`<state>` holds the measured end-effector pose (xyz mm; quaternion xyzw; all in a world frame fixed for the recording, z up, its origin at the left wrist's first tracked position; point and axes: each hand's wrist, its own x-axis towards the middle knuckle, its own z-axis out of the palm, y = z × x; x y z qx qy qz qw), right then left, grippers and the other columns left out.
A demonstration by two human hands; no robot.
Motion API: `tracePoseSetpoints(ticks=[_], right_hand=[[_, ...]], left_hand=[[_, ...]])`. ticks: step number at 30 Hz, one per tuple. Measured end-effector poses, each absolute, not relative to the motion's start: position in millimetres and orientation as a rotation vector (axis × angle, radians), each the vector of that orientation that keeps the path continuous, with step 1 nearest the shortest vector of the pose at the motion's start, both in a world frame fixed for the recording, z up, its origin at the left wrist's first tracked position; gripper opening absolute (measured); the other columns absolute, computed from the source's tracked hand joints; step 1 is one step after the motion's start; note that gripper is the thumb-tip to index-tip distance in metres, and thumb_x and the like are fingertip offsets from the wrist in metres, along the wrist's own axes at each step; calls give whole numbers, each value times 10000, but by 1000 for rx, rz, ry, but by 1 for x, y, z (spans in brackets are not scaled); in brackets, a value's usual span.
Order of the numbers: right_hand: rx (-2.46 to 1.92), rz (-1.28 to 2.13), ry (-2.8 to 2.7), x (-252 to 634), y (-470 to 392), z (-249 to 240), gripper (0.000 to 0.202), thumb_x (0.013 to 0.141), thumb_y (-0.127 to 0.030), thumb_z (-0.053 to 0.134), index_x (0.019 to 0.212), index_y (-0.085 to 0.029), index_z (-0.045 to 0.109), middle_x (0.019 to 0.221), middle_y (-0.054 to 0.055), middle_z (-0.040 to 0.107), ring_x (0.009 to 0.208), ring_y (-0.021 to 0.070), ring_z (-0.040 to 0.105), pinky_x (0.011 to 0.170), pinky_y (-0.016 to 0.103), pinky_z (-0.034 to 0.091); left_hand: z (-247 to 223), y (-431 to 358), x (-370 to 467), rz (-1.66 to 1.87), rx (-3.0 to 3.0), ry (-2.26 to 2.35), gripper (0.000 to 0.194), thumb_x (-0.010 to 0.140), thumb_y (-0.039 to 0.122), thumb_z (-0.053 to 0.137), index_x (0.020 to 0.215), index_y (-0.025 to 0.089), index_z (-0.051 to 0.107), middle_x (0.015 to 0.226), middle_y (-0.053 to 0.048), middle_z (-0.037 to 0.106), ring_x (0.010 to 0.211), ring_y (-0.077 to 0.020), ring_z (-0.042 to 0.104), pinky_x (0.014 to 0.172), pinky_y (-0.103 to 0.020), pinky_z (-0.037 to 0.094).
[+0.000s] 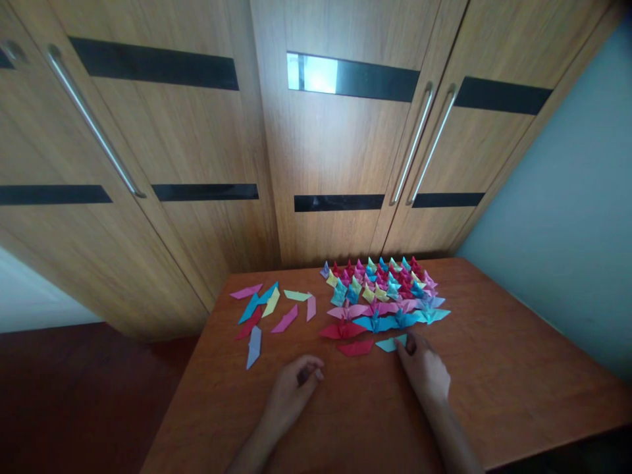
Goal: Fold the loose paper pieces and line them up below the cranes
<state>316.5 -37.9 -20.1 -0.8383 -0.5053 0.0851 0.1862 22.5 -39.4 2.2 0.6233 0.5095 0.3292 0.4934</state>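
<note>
My right hand point(425, 370) has its fingertips on the right end of a flat-folded light teal paper crane point(387, 345), which lies at the front of the rows. A flat red folded crane point(355, 348) lies just left of it. My left hand point(295, 387) hovers low over the table's front part with loosely curled fingers, thumb slightly apart, and nothing visible in it. Behind both hands stand rows of opened paper cranes: a red one point(342, 330) and a blue one point(375, 322) in the front row, with several smaller-looking, colourful ones point(368, 294) packed behind.
Several flat-folded paper pieces lie scattered on the left, among them a grey-blue one point(253, 347), a pink one point(285, 319) and a yellow one point(271, 303). The brown table point(494, 355) backs onto a wooden wardrobe point(336, 234). A pale blue wall point(557, 230) rises at right.
</note>
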Motion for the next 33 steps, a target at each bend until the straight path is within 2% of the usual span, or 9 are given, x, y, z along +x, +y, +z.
tracePoseSetpoints(ticks=[10, 15, 18, 22, 25, 30, 33], right_hand=[[-2372, 210, -1391, 314, -37, -20, 309, 842, -518, 428, 857, -247, 575, 845, 50, 649, 649, 183, 600, 496, 245, 320], [-2293, 173, -1309, 313, -43, -22, 358, 855, -489, 413, 1058, -242, 575, 961, 76, 653, 762, 210, 627, 543, 254, 371], [-2182, 178, -1294, 308, -49, -26, 406, 859, -479, 404, 1120, -213, 563, 923, 82, 670, 753, 217, 640, 569, 262, 403], [-1927, 288, -1399, 291, -55, -34, 391, 864, -455, 393, 1013, -172, 618, 864, 99, 694, 729, 218, 657, 621, 272, 454], [-1754, 393, -1469, 270, -58, -35, 363, 871, -438, 385, 933, -189, 642, 872, 88, 701, 746, 201, 663, 663, 261, 485], [-1636, 522, -1583, 236, -63, -34, 329, 879, -400, 376, 891, -216, 648, 852, 58, 698, 728, 184, 656, 660, 255, 501], [-1634, 554, -1677, 227, -66, -34, 323, 885, -361, 364, 885, -216, 653, 852, 57, 696, 741, 185, 652, 679, 262, 500]], left_hand=[[1, -40, 23, 818, 1503, 1239, 191, 744, 270, 537, 881, 195, 647, 783, -36, 686, 761, -189, 629, 720, -269, 463], [3, -39, 22, 823, 1488, 1258, 205, 777, 315, 518, 874, 184, 643, 746, -34, 679, 710, -181, 623, 673, -264, 460], [3, -37, 19, 864, 1497, 1277, 222, 807, 326, 490, 880, 176, 635, 726, -33, 670, 682, -178, 617, 652, -268, 461], [6, -31, 5, 945, 1603, 1434, 216, 818, 331, 472, 875, 202, 636, 761, -24, 679, 733, -193, 632, 694, -286, 473], [12, -25, -16, 936, 1767, 1645, 200, 823, 330, 458, 869, 232, 626, 849, -22, 684, 815, -204, 637, 748, -297, 474], [19, -14, -54, 678, 1979, 2090, 241, 847, 365, 436, 945, 224, 605, 983, -67, 636, 829, -216, 626, 721, -302, 460], [17, -11, -66, 435, 1993, 2297, 304, 867, 424, 403, 964, 212, 599, 993, -91, 595, 856, -237, 605, 677, -308, 457]])
